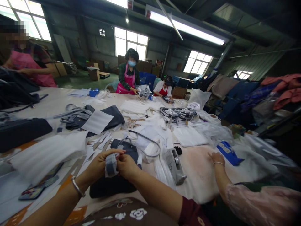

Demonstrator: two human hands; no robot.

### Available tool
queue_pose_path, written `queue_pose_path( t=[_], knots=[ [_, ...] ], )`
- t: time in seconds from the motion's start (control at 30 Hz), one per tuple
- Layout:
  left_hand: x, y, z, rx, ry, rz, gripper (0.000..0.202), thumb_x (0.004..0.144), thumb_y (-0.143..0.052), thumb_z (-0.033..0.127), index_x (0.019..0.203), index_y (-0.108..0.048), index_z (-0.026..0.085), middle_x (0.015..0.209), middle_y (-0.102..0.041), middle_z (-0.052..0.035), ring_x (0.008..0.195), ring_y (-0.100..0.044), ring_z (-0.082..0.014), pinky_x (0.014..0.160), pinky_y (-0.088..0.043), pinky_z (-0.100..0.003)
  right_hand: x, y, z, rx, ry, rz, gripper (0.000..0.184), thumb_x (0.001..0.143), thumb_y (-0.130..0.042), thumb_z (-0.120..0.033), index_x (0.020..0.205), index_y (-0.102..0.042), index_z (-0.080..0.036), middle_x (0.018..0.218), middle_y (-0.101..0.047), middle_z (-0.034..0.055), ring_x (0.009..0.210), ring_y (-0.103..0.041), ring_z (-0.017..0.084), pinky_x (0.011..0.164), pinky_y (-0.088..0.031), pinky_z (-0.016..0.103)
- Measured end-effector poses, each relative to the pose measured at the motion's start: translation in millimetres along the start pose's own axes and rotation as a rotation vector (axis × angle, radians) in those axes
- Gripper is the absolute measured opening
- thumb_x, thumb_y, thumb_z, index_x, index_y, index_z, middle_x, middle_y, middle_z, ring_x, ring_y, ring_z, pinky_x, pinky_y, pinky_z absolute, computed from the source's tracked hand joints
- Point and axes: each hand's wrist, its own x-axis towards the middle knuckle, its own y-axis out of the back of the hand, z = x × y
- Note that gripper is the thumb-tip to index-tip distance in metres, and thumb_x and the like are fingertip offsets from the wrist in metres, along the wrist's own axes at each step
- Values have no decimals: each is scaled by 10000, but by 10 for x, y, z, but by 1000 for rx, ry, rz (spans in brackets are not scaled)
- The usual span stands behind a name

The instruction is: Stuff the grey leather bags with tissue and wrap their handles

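My left hand (101, 161) and my right hand (128, 166) meet in front of me. Both are closed on a looped grey strap (111, 165) with thin whitish wrapping on it. My fingertips touch at its upper edge. Below my hands, on the table, lies a dark navy bag (110, 187), partly covered by my hands and forearms. Just beyond, a dark flat piece (130, 149) lies near a thin curved grey handle (156, 142). Right of my right forearm is a grey tape dispenser (174, 166).
White foam sheets (51, 153) and a phone (33, 191) lie at left. Wrapped straps (180, 115) are piled farther back. A co-worker's hand (217, 159) rests on white sheeting at right, near a blue tape dispenser (228, 152). Other people work across the table.
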Motion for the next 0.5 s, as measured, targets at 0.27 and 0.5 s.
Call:
queue_pose_path(
  t=[0.27,0.5],
  knots=[
    [42,290,-155,543,-355,-65,270,826,-591,332,1048,-696,221,1084,-689,-71,978,-647,-217,865,-514,-283,-59,131,85,-204,137,256,505,673,-732,-292,1126,-535,-184,849,-574,-3,654,-514,108,623,-453,233],
    [133,455,-172,889,-905,-168,318,845,-522,134,1117,-644,244,1128,-678,-29,1067,-616,-171,1084,-359,-369,230,200,16,-757,393,-90,272,756,-601,-151,1028,-617,-160,1065,-625,57,1022,-566,215,878,-460,306]
  ],
)
